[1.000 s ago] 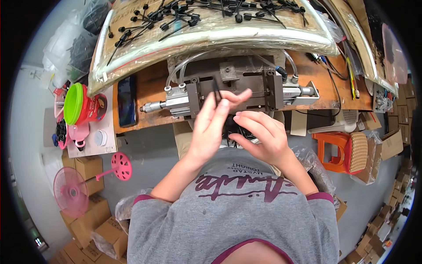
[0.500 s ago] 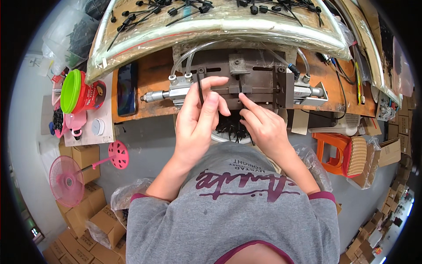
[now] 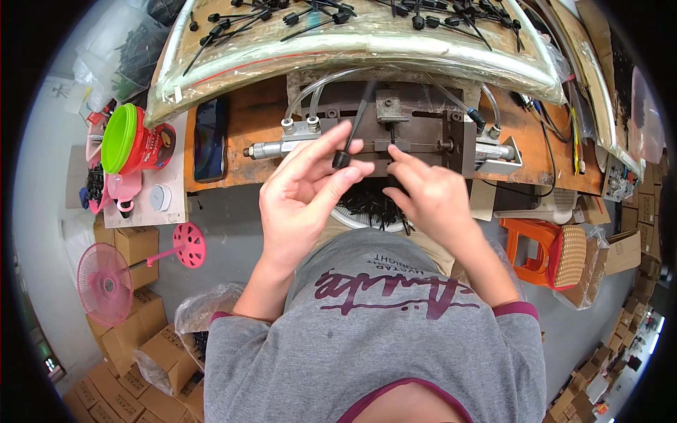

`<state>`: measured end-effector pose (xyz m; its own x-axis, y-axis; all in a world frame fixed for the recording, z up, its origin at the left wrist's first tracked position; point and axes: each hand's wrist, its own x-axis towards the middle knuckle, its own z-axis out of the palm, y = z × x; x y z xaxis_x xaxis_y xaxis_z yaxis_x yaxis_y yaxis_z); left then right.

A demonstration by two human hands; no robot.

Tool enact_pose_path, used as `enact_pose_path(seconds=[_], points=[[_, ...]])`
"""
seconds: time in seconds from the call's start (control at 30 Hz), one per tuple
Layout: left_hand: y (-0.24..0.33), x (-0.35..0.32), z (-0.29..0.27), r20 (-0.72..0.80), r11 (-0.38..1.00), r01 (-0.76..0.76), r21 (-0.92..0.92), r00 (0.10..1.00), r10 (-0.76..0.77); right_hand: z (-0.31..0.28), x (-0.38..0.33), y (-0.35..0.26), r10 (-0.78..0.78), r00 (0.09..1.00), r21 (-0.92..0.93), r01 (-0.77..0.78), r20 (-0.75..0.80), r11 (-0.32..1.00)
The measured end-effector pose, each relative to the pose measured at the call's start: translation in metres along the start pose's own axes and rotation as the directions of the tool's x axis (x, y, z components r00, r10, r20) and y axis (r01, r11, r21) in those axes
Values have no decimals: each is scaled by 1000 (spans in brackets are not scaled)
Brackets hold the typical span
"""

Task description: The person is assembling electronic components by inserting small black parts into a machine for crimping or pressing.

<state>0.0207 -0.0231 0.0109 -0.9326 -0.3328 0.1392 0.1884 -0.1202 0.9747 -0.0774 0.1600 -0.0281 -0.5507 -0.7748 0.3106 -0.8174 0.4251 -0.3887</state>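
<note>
My left hand [image 3: 296, 201] is raised left of the fixture's middle. Its fingers and thumb hold a black plastic rod [image 3: 357, 121] with a ribbed knob at the lower end; the rod slants up and away, its far tip blurred. My right hand [image 3: 434, 201] is curled at the small centre block [image 3: 402, 146] of the metal fixture [image 3: 423, 120]. There its index fingertip meets a second black rod [image 3: 393, 132], which lies in the block under a clamp. The near end of that rod is mostly hidden by the fingers.
Pneumatic cylinders with clear hoses flank the fixture, one at the left [image 3: 271, 149], another at the right [image 3: 497, 151]. A padded tray [image 3: 310, 60] of knobbed rods stands behind. More black pieces fill a white basket [image 3: 345, 217] below. A phone [image 3: 209, 137] lies on the bench.
My left hand has moved left and turned, tilting its rod so the knob now shows. My right hand has curled in more at the block, its thumb drawn nearer the index finger.
</note>
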Motion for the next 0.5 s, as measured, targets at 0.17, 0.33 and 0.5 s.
enact_pose_path(seconds=[0.17,0.33,0.5], points=[[-11,-8,-4,60,886,-196,419,980,188,-57,58,29,38,950,43,-25,-311,999],[-45,-13,16,220,632,-384,673,920,325,-111,135,65,218,959,-338,-268,-181,902],[-77,-12,23,306,463,-463,756,875,376,-89,168,85,264,964,-315,-263,-39,912]])
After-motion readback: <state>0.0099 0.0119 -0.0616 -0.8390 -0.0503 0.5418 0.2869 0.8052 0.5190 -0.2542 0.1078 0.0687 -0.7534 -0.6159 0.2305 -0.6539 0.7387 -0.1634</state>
